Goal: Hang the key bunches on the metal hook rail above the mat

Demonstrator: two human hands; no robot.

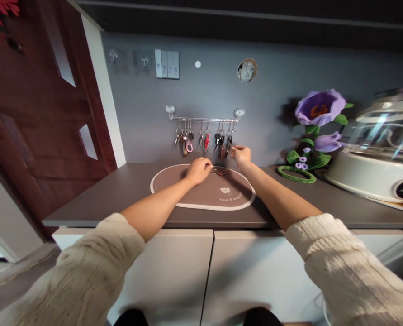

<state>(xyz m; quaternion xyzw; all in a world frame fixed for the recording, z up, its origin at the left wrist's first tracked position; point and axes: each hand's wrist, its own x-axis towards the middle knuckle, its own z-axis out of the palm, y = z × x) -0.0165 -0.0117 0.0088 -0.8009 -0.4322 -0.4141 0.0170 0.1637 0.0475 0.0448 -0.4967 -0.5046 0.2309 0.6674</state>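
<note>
My left hand (198, 171) rests over a brown oval place mat (201, 199) with a white rim, its curled fingers pointing right. Just past those fingertips, a small brown leather key fob (220, 171) lies on the mat, apart from the hand. My right hand (241, 156) is raised above the mat's far edge, fingers curled together beside the hanging keys (221, 140). These keys dangle from a metal hook rail (203, 119) on the grey wall. Whether either hand holds something small is hidden by the fingers.
The dark countertop (99, 194) ends in a front edge above white cabinet doors (163, 267). A white appliance with a glass lid (381, 145) stands at the right, beside artificial purple flowers (318, 117). A reddish-brown wooden door (45, 104) stands at the left.
</note>
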